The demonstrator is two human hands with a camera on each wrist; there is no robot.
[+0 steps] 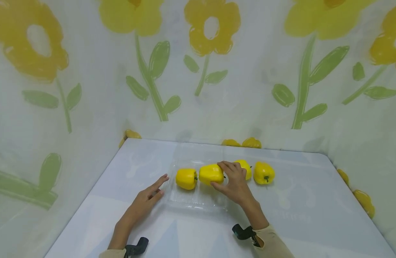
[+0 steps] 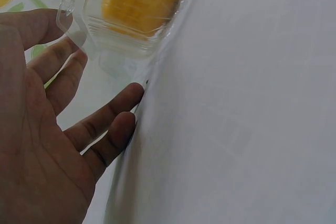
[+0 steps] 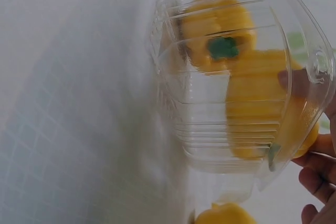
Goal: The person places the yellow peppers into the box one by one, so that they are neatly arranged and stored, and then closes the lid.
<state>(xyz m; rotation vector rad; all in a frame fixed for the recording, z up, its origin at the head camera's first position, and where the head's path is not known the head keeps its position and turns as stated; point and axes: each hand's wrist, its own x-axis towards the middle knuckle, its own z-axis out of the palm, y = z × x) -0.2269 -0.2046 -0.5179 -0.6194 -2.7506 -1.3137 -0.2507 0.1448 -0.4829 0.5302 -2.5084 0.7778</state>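
A clear plastic clamshell container (image 1: 181, 197) lies on the table, with one yellow bell pepper (image 1: 186, 178) in its left part. My right hand (image 1: 234, 182) grips a second yellow bell pepper (image 1: 210, 174) between thumb and fingers, over the container's right part. Through the clear wall in the right wrist view, this held pepper (image 3: 252, 103) appears beside the first, whose green stem shows. My left hand (image 1: 144, 202) has its fingers spread at the container's left edge. In the left wrist view, a fingertip overlaps the clear rim (image 2: 65, 20); whether it presses there I cannot tell.
Right of the container, two more yellow bell peppers sit on the table: one (image 1: 246, 167) partly behind my right hand, another (image 1: 264, 173) farther right. The pale table (image 1: 301, 215) meets flower-printed walls (image 1: 249, 100) at the back and sides.
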